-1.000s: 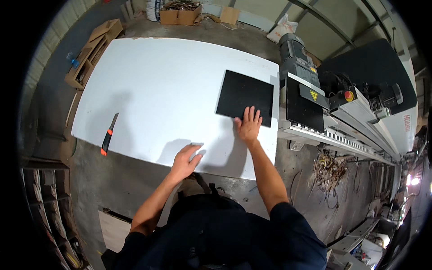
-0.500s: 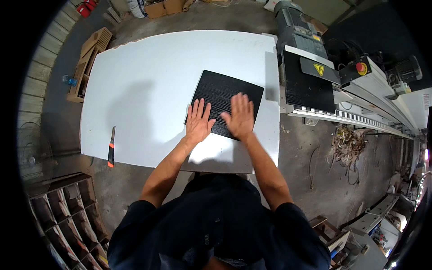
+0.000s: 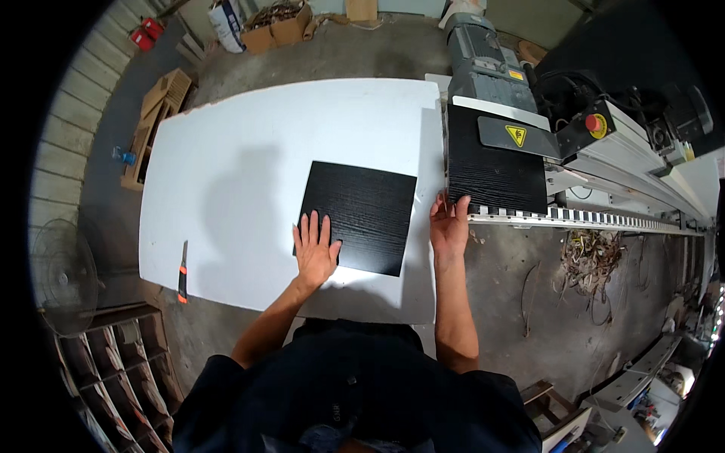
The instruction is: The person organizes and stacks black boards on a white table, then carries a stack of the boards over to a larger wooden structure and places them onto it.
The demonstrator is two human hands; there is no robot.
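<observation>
Left hand (image 3: 316, 253) lies spread flat on black board (image 3: 366, 215) on counter (image 3: 362, 113), gripping nothing. Second board (image 3: 495, 177) sits forward-right on machine (image 3: 623, 136), nearer right hand (image 3: 451, 228), fingers curled at its near-left corner; grip unclear.

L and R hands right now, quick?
Left hand: open, laid on the loose black panel.
Right hand: at the near-left corner of the machine-side panel; whether it grips cannot be told.
</observation>
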